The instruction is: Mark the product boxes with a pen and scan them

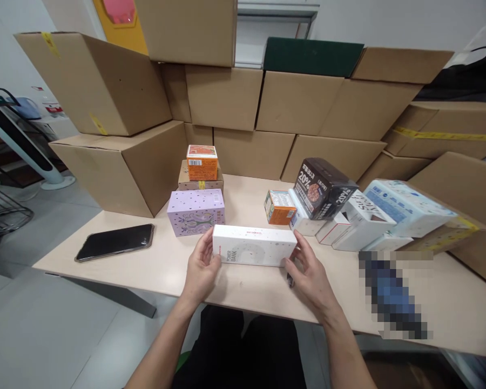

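Between my two hands is a long white power bank box [253, 246], held above the front part of the table. My left hand [202, 265] grips its left end, thumb on the front face. At the right end, my right hand [308, 267] has its thumb low on the front and its fingers around the side. A small dark object [290, 280] shows beside my right thumb; I cannot make out what it is. Just behind my left hand stands a lilac patterned box [196, 210]. A small orange box [281, 207] sits behind the power bank box.
An orange box [202, 163] rests on a brown carton [183, 175]. A phone [115, 242] lies at the left. Right of centre are a dark brown box [324, 186], a white box [362, 221] and a light blue box [407, 205]. Large cardboard boxes [224, 97] wall the back.
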Demonstrator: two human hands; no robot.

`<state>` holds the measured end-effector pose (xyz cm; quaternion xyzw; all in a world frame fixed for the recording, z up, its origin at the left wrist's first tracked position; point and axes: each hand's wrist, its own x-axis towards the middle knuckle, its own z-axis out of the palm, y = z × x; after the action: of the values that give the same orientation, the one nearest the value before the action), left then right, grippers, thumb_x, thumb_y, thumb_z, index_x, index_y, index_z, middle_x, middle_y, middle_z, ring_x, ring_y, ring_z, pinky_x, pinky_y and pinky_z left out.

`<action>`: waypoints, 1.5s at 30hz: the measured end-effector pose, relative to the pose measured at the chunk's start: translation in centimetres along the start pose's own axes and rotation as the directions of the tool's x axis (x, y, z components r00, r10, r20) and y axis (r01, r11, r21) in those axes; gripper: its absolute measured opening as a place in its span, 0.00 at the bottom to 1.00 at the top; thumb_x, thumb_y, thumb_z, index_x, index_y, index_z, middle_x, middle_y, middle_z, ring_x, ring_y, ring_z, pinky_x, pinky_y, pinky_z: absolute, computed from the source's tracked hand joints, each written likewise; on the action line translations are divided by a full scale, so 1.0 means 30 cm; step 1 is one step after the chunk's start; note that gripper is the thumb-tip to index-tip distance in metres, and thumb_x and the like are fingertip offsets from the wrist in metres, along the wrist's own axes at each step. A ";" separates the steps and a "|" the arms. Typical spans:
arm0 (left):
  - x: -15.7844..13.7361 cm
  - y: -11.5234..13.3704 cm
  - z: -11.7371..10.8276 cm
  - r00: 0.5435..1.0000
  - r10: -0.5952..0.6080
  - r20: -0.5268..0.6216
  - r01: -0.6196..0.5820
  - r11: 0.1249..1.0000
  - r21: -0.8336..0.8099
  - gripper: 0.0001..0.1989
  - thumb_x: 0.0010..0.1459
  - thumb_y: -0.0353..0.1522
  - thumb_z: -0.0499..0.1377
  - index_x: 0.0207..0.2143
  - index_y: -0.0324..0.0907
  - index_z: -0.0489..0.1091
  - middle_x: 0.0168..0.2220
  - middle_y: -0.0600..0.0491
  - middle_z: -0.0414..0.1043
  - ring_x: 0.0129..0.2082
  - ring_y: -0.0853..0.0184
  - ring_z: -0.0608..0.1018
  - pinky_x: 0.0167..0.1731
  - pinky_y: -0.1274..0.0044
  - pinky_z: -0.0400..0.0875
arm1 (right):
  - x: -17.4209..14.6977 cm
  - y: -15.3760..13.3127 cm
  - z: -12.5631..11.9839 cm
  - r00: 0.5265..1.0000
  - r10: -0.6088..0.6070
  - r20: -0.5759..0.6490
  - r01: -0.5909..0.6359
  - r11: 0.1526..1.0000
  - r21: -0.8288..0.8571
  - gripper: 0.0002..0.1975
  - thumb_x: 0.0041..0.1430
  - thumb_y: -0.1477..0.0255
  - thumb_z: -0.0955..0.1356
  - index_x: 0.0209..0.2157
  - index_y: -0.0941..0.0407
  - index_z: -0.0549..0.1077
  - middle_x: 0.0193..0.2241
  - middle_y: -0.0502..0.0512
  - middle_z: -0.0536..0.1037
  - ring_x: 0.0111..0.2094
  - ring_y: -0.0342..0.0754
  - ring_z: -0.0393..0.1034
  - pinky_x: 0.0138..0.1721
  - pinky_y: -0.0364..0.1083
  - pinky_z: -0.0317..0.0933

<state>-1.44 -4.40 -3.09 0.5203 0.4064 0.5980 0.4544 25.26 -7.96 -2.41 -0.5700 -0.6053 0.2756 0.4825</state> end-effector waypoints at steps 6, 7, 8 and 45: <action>0.006 -0.011 -0.001 1.000 -0.013 -0.020 0.013 1.000 0.010 0.32 0.53 0.29 0.62 0.61 0.44 0.64 0.61 0.44 0.68 0.62 0.56 0.71 0.62 0.64 0.65 | 0.003 0.000 0.000 1.000 -0.011 -0.011 0.010 0.999 -0.052 0.35 0.62 0.61 0.67 0.68 0.51 0.56 0.64 0.62 0.65 0.58 0.55 0.67 0.60 0.58 0.61; 0.009 -0.013 -0.001 1.000 -0.019 -0.023 0.019 1.000 0.015 0.31 0.53 0.30 0.62 0.61 0.43 0.64 0.61 0.43 0.69 0.61 0.56 0.72 0.62 0.64 0.66 | 0.004 0.000 0.000 1.000 -0.013 -0.020 0.011 0.998 -0.069 0.35 0.62 0.61 0.67 0.68 0.51 0.57 0.63 0.62 0.67 0.57 0.55 0.69 0.59 0.58 0.62; 0.012 -0.014 -0.002 0.999 -0.031 -0.026 0.031 0.999 0.023 0.31 0.53 0.30 0.62 0.60 0.43 0.64 0.60 0.43 0.70 0.60 0.56 0.73 0.61 0.63 0.66 | 0.004 -0.001 0.000 0.999 -0.016 -0.031 0.013 0.996 -0.085 0.35 0.62 0.60 0.67 0.67 0.51 0.58 0.62 0.62 0.68 0.54 0.55 0.70 0.57 0.57 0.64; 0.059 0.085 0.121 0.776 0.566 0.279 -0.631 0.677 0.380 0.26 0.55 0.26 0.64 0.55 0.47 0.66 0.51 0.46 0.74 0.52 0.57 0.75 0.52 0.62 0.70 | -0.008 -0.042 -0.044 0.945 0.167 -0.280 0.035 0.802 0.597 0.14 0.52 0.66 0.73 0.42 0.53 0.75 0.32 0.51 0.79 0.31 0.45 0.74 0.36 0.46 0.67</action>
<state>1.77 -3.28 0.27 0.7554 0.3083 0.5643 0.1259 25.88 -8.73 -0.86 -0.4481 -0.3819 0.3722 0.7175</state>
